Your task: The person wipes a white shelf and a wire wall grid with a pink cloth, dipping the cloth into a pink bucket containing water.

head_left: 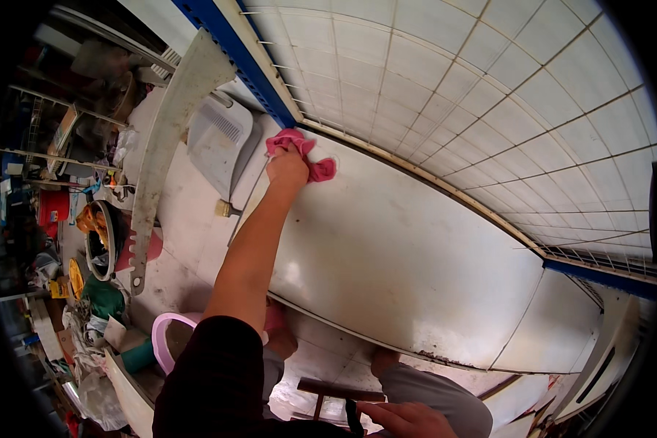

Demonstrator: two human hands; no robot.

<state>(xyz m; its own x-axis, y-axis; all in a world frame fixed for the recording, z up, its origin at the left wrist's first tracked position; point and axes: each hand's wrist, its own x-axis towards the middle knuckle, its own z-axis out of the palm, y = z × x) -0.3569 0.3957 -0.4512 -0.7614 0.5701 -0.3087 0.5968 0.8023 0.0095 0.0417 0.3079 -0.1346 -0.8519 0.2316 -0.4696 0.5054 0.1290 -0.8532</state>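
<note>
At the far left corner of a white metal shelf panel (387, 241), my left hand (288, 169) presses a crumpled pink cloth (321, 169) against the surface. Its fingers are closed on the cloth, beside the foot of a blue upright post (270, 98). Faint smears and a small dark speck show on the panel, and its near edge has brown, rusty flecks. My right hand (410, 419) is low at the bottom edge, near my right knee. Its fingers point left, stretched out, with no held thing visible; part of that hand is cut off.
A wire grid wall (452, 95) rises along the panel's far side. To the left are a grey dustpan (219, 142), a small brush (225, 209), a long pale metal strip (164, 146), a bin (102, 241) and a pink basin (164, 339). A dark wooden stool (336, 389) stands between my legs.
</note>
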